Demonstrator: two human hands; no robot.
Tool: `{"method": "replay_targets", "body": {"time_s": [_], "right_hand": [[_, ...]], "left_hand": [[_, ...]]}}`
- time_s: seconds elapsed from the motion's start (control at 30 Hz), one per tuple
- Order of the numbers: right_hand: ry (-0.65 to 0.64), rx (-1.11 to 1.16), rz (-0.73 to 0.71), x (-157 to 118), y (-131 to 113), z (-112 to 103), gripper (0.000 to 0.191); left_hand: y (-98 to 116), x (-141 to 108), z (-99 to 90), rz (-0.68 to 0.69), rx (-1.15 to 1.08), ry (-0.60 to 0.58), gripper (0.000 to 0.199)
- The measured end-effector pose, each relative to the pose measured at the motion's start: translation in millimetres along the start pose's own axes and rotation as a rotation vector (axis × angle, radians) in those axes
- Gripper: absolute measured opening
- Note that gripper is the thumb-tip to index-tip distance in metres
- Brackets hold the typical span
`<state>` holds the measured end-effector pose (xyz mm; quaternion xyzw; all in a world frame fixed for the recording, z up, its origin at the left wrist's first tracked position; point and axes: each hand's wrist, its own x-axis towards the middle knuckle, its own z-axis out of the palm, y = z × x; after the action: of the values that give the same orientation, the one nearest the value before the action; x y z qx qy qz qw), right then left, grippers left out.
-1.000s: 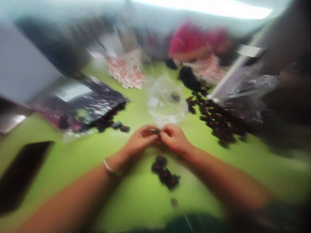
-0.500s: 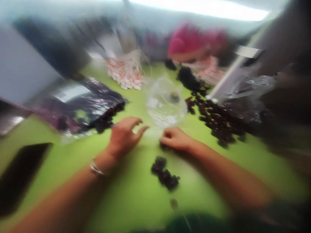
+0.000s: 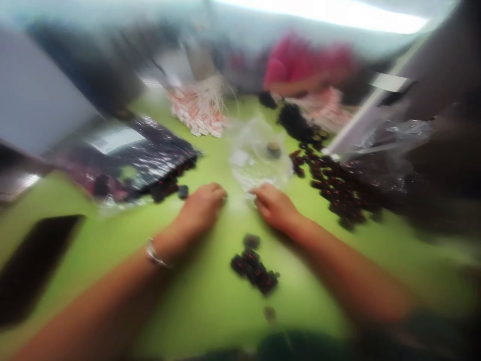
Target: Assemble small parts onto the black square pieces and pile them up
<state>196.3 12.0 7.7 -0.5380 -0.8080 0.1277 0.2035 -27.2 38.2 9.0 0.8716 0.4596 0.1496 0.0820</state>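
Resting at the near edge of the clear bag (image 3: pixel 244 146), your right hand (image 3: pixel 276 206) lay apart from your curled left hand (image 3: pixel 203 204) (blur hid whether either gripped anything). A careless tug might have spilled the bag's pale bits (image 3: pixel 258 183); a low swipe might have scattered the black parts (image 3: pixel 257 271) nearer you.

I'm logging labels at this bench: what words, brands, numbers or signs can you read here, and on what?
No text can be read.
White label on the shiny dark packet: any print too blurred.
White strip on the slanted pale post: too blurred.
Clear bag in the middle: pale patches, no legible print.
Small black parts in front: no markings can be made out.
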Motion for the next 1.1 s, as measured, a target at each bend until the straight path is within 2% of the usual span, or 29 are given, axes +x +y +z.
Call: {"method": "replay_targets", "body": {"time_s": [0.07,0.17,0.27,0.33,0.4,0.47,0.53,0.67,0.87,1.0,1.1], "right_hand": [[-0.054,-0.117,-0.038,-1,-6,2,0.039],[-0.143,-0.165,-0.053,-2,-12,1,0.031],[-0.134,-0.157,-0.054,-3,-6,-1,0.025],[-0.069,-0.109,-0.054,-3,2,-3,0.026],[0.054,-0.008,-0.024,-3,11,-4,0.027],[0.173,0.086,0.029,-1,16,-6,0.024],[0.223,0.126,0.090,0,18,-7,0.019],[0.146,0.096,0.152,1,10,-9,0.013],[-0.066,-0.039,0.138,-3,1,-2,0.010],[-0.100,-0.123,0.089,-4,1,2,0.015],[-0.115,-0.217,0.070,-4,-1,3,0.018]], "left_hand": [[-2,2,2.1,0.012,-0.124,0.032,0.027],[-6,3,4.8,-0.024,-0.223,0.075,0.028],[-8,3,6.5,-0.070,-0.274,0.120,0.026],[-8,3,7.5,-0.088,-0.298,0.153,0.024],[-9,4,8.5,-0.112,-0.310,0.172,0.022],[-9,5,8.9,-0.161,-0.291,0.170,0.025],[-8,6,8.5,-0.207,-0.244,0.143,0.029],[-3,6,6.7,-0.195,-0.184,0.062,0.028],[4,4,8.2,-0.160,-0.224,0.053,0.032],[0,5,9.3,-0.253,-0.198,0.109,0.040],[0,4,10.5,-0.260,-0.178,0.083,0.036]]}}
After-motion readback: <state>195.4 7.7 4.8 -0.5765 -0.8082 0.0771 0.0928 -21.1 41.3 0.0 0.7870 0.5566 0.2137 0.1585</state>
